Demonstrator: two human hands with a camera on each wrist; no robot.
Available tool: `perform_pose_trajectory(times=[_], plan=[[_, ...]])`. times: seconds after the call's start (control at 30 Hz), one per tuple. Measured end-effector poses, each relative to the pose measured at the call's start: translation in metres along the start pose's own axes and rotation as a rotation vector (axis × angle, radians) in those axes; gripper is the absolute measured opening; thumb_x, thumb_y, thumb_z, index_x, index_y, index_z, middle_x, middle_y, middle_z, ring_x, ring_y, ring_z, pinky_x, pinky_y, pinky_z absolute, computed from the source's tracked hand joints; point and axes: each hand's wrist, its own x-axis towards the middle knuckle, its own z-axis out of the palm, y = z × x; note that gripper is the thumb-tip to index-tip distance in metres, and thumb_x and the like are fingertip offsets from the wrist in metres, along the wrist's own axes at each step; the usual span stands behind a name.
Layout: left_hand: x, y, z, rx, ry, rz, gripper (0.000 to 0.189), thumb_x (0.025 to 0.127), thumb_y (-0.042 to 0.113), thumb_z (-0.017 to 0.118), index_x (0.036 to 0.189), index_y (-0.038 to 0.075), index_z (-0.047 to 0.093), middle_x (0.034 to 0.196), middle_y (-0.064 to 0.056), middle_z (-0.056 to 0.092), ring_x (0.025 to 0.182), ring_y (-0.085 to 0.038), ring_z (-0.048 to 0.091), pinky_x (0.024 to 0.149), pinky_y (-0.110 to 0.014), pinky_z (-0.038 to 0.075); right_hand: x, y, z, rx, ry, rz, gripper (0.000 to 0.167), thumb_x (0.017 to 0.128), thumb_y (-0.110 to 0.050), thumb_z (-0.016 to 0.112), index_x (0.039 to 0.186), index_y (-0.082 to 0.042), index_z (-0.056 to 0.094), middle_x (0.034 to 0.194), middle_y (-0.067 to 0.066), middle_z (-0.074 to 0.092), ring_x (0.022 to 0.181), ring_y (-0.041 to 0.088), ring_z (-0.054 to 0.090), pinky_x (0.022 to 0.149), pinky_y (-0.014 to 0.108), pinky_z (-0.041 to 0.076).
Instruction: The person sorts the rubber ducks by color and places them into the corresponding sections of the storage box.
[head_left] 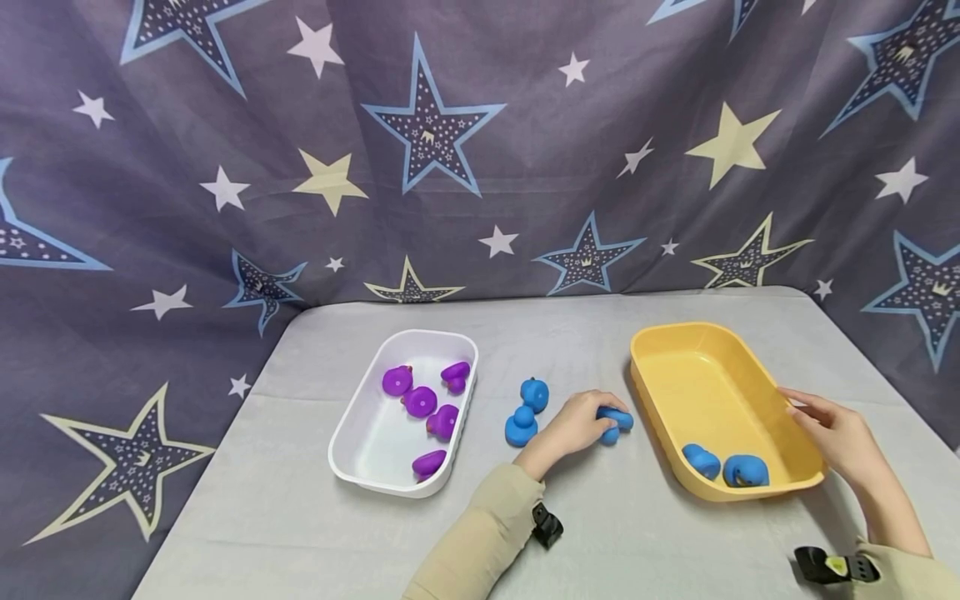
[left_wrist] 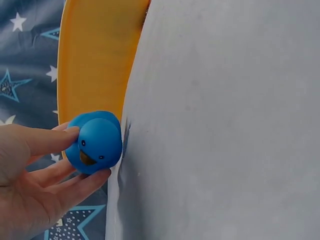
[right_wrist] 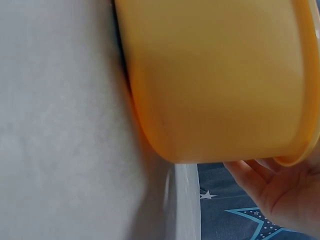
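Observation:
My left hand (head_left: 579, 423) grips a blue rubber duck (left_wrist: 97, 142) between thumb and fingers, just left of the yellow bin (head_left: 701, 342). In the left wrist view the duck's dark beak and eyes face the camera, with the bin's wall behind it. My right hand (head_left: 840, 437) holds the bin's right rim; in the right wrist view some fingers (right_wrist: 245, 175) show under the rim, and the rest are hidden. Two blue ducks (head_left: 702, 461) lie at the near end inside the bin. On the table, left of my left hand, are two more blue ducks (head_left: 521, 427), close together.
A white bin (head_left: 345, 446) stands at the left with several purple rubber ducks (head_left: 420, 402) in it. Grey cloth covers the table (head_left: 300, 533). Behind it hangs a dark curtain (head_left: 540, 167) with a star pattern.

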Motion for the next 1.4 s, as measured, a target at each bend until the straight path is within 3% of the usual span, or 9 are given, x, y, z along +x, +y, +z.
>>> perform_pose_trajectory(times=[0.1,0.37,0.6,0.8,1.0,1.2,1.4], plan=[[-0.001,0.000,0.000,-0.025,0.026,-0.008,0.022,0.085,0.006,0.057,0.105,0.013,0.064,0.105,0.002,0.061,0.102,-0.008,0.052,0.086,-0.019,0.039,0.000,0.000,0.000,-0.003,-0.002,0.000,0.040,0.091,-0.023,0.048,0.121,0.004,0.050,0.090,-0.025,0.047,0.073,-0.021,0.040,0.057,0.010,0.041],[-0.004,0.003,-0.005,-0.079,0.093,-0.054,0.022,0.086,0.010,0.057,0.107,0.016,0.063,0.098,0.003,0.059,0.088,-0.005,0.052,0.077,-0.018,0.041,0.000,0.000,0.000,0.012,0.011,-0.023,0.037,0.091,-0.021,0.049,0.120,0.001,0.052,0.085,-0.036,0.041,0.072,-0.020,0.041,0.057,0.010,0.041],[-0.007,0.007,-0.008,-0.123,0.144,-0.051,0.022,0.086,0.010,0.058,0.106,0.016,0.063,0.099,0.001,0.059,0.079,-0.004,0.050,0.068,-0.016,0.041,-0.001,0.000,0.000,0.012,0.004,-0.012,0.038,0.091,-0.022,0.048,0.121,0.001,0.051,0.086,-0.035,0.040,0.072,-0.020,0.041,0.057,0.010,0.041],[-0.007,0.009,-0.009,-0.166,0.181,-0.028,0.022,0.085,0.008,0.058,0.106,0.014,0.063,0.097,0.000,0.059,0.082,-0.005,0.053,0.068,-0.013,0.042,-0.001,0.000,0.000,0.001,-0.004,0.004,0.040,0.091,-0.023,0.048,0.122,0.002,0.050,0.090,-0.028,0.045,0.072,-0.020,0.041,0.057,0.010,0.041],[-0.007,0.015,-0.010,-0.211,0.215,-0.024,0.022,0.086,0.008,0.057,0.106,0.014,0.063,0.101,0.001,0.058,0.093,-0.005,0.053,0.075,-0.012,0.043,-0.001,0.000,0.000,0.013,-0.001,0.002,0.039,0.091,-0.022,0.049,0.122,0.001,0.050,0.087,-0.033,0.042,0.073,-0.020,0.041,0.057,0.010,0.041],[-0.007,0.023,-0.012,-0.282,0.242,-0.015,0.023,0.086,0.008,0.056,0.107,0.013,0.063,0.103,0.000,0.057,0.096,-0.005,0.052,0.076,-0.012,0.043,0.000,-0.001,0.000,0.006,-0.004,0.012,0.040,0.091,-0.023,0.048,0.122,0.001,0.050,0.088,-0.026,0.047,0.072,-0.020,0.042,0.057,0.010,0.041],[-0.005,0.030,-0.012,-0.321,0.278,0.018,0.022,0.086,0.008,0.057,0.107,0.012,0.063,0.105,-0.001,0.057,0.097,-0.004,0.052,0.076,-0.011,0.042,-0.001,0.000,0.000,0.028,0.008,-0.013,0.038,0.091,-0.022,0.049,0.122,0.000,0.051,0.086,-0.036,0.041,0.072,-0.020,0.042,0.057,0.010,0.041]])
